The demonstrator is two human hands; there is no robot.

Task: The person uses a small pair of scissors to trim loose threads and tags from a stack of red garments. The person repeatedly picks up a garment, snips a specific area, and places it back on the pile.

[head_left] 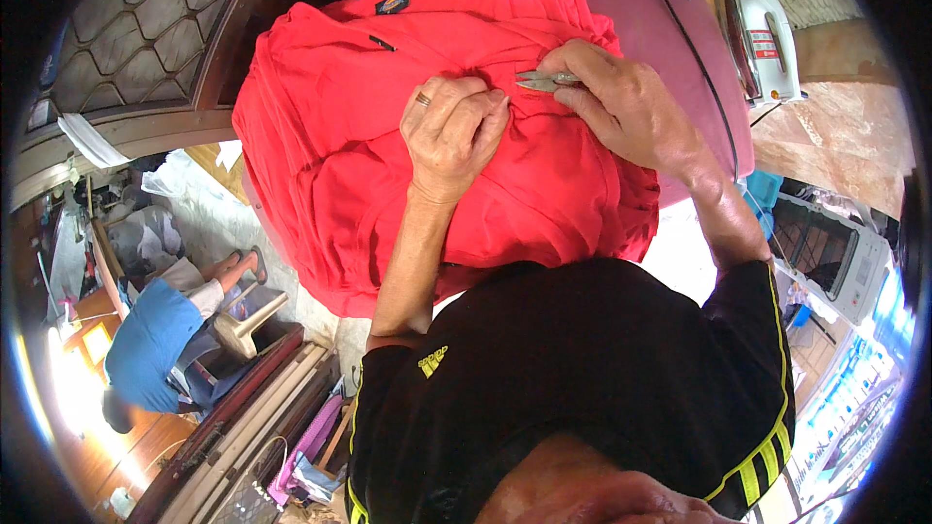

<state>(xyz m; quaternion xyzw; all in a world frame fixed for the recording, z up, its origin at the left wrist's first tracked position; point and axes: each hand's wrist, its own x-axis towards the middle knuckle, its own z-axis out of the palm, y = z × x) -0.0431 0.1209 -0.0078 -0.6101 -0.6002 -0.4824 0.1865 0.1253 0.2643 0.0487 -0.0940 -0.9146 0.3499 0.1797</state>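
Note:
A thick pile of red garments (359, 146) lies spread in front of me, with a dark label (392, 3) near its far edge. My left hand (452, 131) is closed over the middle of the cloth, fingertips pinched on a bit of the red fabric. In my right hand (621, 107) is a pair of small metal thread snips (547, 81), their blades pointing left toward the pinched fabric. The blade tips lie just over the red cloth, a short way from my left fingertips.
The pile rests on a pink padded surface (680, 68) crossed by a black cord. A white iron (772, 44) stands at the far right. On the left, a person in a blue shirt (150, 344) bends beside a wooden stool (248, 325). Long wooden boards (243, 427) lie nearer.

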